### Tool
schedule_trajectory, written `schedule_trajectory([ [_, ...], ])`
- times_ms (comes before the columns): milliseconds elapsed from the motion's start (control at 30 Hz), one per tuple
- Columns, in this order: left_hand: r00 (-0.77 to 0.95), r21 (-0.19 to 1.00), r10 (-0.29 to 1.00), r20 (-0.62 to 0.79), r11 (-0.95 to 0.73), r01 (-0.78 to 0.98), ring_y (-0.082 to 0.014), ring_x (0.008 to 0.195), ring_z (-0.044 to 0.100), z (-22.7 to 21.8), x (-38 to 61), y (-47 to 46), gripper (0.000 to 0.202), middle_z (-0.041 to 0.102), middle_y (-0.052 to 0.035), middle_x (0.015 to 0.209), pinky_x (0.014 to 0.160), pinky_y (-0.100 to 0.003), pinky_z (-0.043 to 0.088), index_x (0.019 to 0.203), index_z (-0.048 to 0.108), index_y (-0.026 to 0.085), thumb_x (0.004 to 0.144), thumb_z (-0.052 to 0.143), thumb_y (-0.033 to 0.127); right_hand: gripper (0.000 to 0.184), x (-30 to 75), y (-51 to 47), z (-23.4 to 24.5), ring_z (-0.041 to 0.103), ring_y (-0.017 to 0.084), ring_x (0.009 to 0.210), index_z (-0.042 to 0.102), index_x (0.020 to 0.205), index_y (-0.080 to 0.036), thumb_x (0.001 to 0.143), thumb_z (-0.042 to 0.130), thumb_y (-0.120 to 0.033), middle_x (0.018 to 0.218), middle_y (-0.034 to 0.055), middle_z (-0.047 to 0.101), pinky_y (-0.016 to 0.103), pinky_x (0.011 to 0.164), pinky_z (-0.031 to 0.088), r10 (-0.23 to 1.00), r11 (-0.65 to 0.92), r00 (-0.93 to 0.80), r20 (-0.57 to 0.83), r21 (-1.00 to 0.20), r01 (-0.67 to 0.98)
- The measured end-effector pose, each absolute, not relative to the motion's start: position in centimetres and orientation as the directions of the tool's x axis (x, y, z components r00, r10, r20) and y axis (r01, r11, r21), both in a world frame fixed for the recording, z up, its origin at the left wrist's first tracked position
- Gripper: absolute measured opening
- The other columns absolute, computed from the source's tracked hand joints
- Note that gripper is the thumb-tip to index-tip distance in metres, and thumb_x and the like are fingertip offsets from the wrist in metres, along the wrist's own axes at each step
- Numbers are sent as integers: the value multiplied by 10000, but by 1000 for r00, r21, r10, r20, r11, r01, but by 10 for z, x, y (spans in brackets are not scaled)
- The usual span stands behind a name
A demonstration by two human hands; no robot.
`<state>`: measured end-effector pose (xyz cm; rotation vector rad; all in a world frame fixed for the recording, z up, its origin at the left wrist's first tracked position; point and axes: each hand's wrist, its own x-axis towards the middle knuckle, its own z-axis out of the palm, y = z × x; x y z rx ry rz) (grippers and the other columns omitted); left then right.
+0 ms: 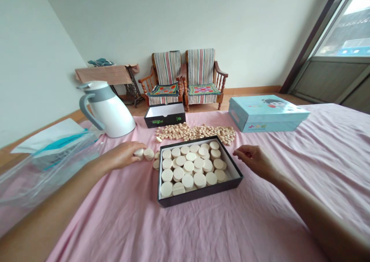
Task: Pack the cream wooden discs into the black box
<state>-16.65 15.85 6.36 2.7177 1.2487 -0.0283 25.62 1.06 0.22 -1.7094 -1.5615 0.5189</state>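
Observation:
My left hand is closed at the left of the shallow black-rimmed box, its fingers around pale round discs that look wooden. More such discs lie in a row between this hand and the box. Inside the box, many cream discs lie flat, partly stacked in layers, with a bare strip along the right side. My right hand rests just off the box's right edge, fingers curled in; whatever they may hold is hidden.
Behind the box spreads a heap of small tan pieces. Beyond stands a smaller black box. A white-grey jug and a plastic bag are at left, a light-blue carton at right. Pink cloth covers the surface.

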Motion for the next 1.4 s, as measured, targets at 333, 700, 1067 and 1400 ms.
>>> schedule_trajectory([
  [333, 655, 89, 738, -162, -651, 754, -218, 882, 614, 62, -161, 160, 231, 683, -49, 956, 743, -244, 408, 929, 641, 205, 754, 505, 270, 341, 258, 11, 0, 502, 133, 560, 679, 694, -126, 814, 495, -388, 618, 37, 627, 262, 536, 367, 975, 10, 152, 164, -711, 703],
  [700, 629, 5, 748, -209, -643, 766, -204, 828, 595, 62, -157, 159, 109, 650, -45, 883, 687, -233, 379, 796, 568, 185, 749, 497, 253, 339, 261, 13, -8, 525, 141, 576, 681, 697, -131, 809, 493, -389, 635, 40, 640, 260, 546, 391, 982, 2, 136, 132, -725, 689],
  [1067, 641, -18, 740, -203, -657, 754, -195, 771, 564, 62, -155, 155, 129, 599, -59, 825, 688, -254, 382, 743, 517, 179, 780, 456, 286, 353, 261, 11, -8, 523, 142, 574, 672, 674, -147, 821, 476, -402, 610, 29, 624, 257, 539, 384, 984, 30, 100, 148, -689, 725],
  [1400, 696, 186, 701, -157, -671, 718, -190, 795, 570, 111, -140, 143, 264, 619, -41, 877, 688, -244, 386, 939, 578, 162, 817, 500, 382, 334, 263, 14, -14, 510, 134, 528, 673, 653, -157, 801, 509, -408, 550, 21, 599, 243, 496, 376, 970, 109, 78, 231, -698, 708],
])
